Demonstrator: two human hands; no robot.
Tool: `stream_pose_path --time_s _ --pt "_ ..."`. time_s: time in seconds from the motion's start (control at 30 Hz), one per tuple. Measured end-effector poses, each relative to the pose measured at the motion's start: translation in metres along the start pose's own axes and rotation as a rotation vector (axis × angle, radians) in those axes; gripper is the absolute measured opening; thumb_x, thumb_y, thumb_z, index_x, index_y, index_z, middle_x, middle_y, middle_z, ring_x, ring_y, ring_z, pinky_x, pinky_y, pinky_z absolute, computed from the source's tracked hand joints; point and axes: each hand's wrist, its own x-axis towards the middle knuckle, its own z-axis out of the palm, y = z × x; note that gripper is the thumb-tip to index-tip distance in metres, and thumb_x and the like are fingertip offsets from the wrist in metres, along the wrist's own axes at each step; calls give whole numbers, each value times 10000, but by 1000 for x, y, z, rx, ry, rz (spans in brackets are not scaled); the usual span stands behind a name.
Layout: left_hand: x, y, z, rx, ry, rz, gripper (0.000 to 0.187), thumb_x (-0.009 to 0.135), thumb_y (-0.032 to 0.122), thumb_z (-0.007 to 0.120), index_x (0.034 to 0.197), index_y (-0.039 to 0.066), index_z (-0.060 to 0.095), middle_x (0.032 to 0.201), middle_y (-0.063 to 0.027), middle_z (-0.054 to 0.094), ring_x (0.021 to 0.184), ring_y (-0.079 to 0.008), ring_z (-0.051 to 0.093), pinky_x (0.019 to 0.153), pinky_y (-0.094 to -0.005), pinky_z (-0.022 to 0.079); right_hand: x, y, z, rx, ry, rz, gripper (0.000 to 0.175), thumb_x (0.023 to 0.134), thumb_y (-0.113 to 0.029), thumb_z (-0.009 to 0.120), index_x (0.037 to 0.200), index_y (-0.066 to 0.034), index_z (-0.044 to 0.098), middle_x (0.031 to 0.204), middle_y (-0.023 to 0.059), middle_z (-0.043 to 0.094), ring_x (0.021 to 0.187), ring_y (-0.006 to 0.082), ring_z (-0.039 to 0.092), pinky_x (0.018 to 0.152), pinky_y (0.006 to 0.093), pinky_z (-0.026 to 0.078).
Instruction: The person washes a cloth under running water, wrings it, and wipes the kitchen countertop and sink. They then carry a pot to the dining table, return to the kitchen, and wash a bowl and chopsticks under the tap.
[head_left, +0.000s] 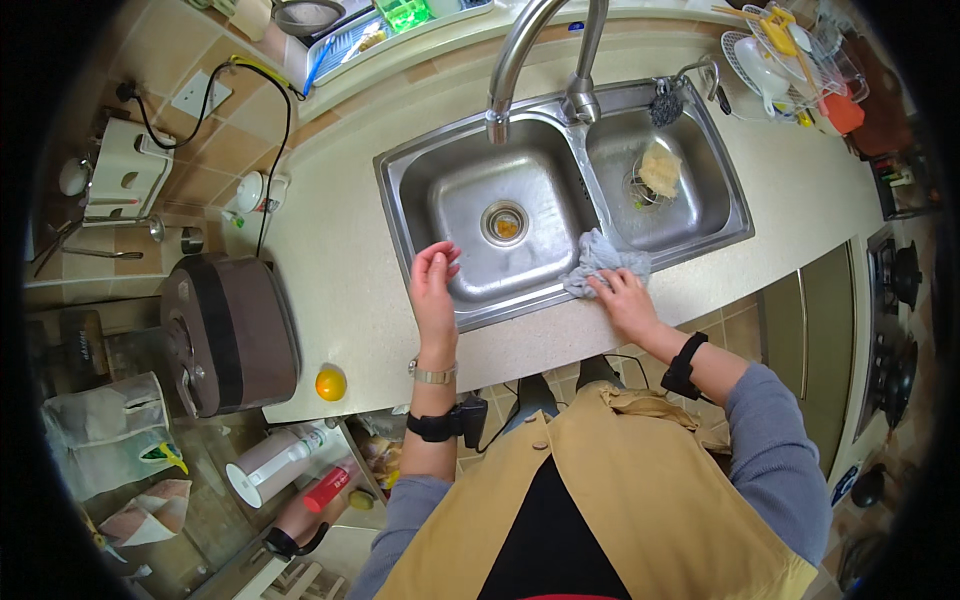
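My right hand (626, 298) rests on a crumpled grey-blue cloth (600, 259), which lies over the front rim of the stainless steel double sink (495, 306) where the divider meets it. Above the left front corner of the large basin, my left hand (435, 281) is raised with curled fingers and holds nothing. Orange-yellow bits sit in the large basin's drain (505, 223). In the small basin a pale yellow scrubber (660, 171) lies by the drain. The faucet (506, 82) has its spout over the large basin, and no water is seen running.
A brown rice cooker (232, 334) and an orange fruit (331, 385) are on the counter at left. A lidded mug (255, 192) stands behind them. Steel wool (665, 105) hangs at the sink's back right corner. A dish rack (795, 67) stands at far right. A black cable runs down the left wall.
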Motion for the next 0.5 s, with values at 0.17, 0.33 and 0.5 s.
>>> stream_pose_path --time_s 0.17,0.33,0.5 --pt "2 -9 26 13 -41 -32 215 953 167 439 1061 24 557 1065 -68 587 998 -151 567 832 -275 446 56 27 -1 472 160 596 336 845 -167 523 1161 -59 562 1233 164 504 1078 357 456 928 449 373" --pt "3 -8 19 63 15 -62 225 958 170 418 1078 31 547 1098 -85 584 1025 -180 571 850 -289 454 102 24 16 -117 -22 342 482 886 -207 467 1345 -79 392 1497 134 124 1347 423 109 1059 480 252" --pt "2 -19 3 70 93 -118 218 954 168 428 1074 30 547 1096 -88 589 1028 -184 574 849 -290 460 194 63 13 -211 72 205 554 857 -182 501 1378 -90 340 1504 144 83 1353 434 99 1074 467 253"
